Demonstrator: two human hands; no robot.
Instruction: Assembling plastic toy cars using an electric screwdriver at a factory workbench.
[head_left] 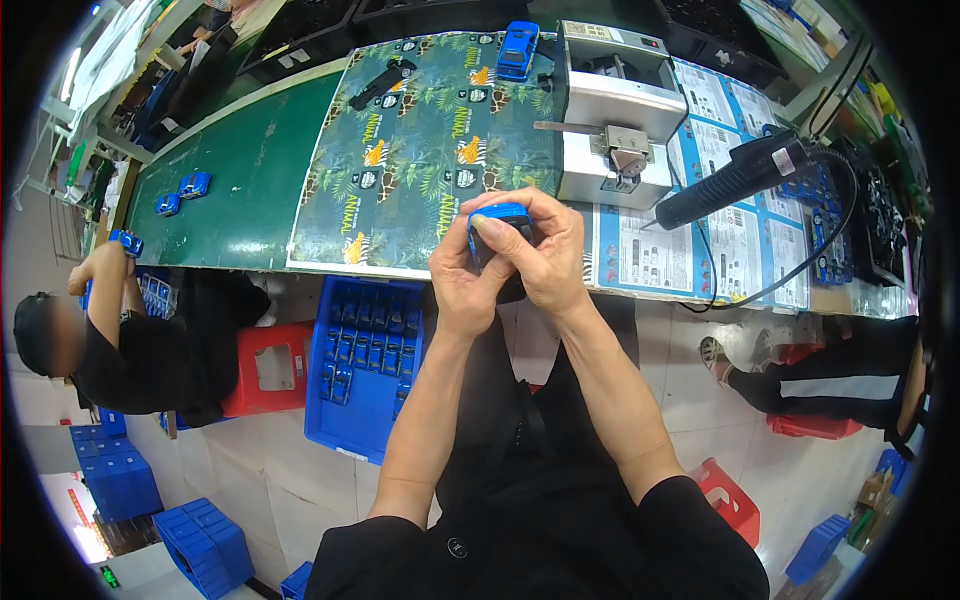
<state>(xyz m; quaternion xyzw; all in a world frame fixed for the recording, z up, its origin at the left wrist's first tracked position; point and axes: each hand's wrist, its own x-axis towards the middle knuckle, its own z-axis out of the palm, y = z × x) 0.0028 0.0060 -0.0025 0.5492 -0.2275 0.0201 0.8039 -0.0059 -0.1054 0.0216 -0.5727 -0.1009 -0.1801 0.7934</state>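
Observation:
Just over the near table edge, a blue toy car body [503,211] with a dark underside is held between both hands. My left hand [462,285] closes round its left side. My right hand [552,255] wraps the other side, with its thumb laid across the dark part. The fingers hide much of the toy car. Farther back on the patterned sheet lie a black toy car base [384,84] and another blue toy car [518,50], both apart from my hands.
A silver metal fixture [622,130] and a black corded power screwdriver [728,178] are on the right. Below the table edge at left, a blue tray [335,425] holds several toy cars. A co-worker [130,340] sits left near a red stool [272,370]; another person's leg [815,385] shows right.

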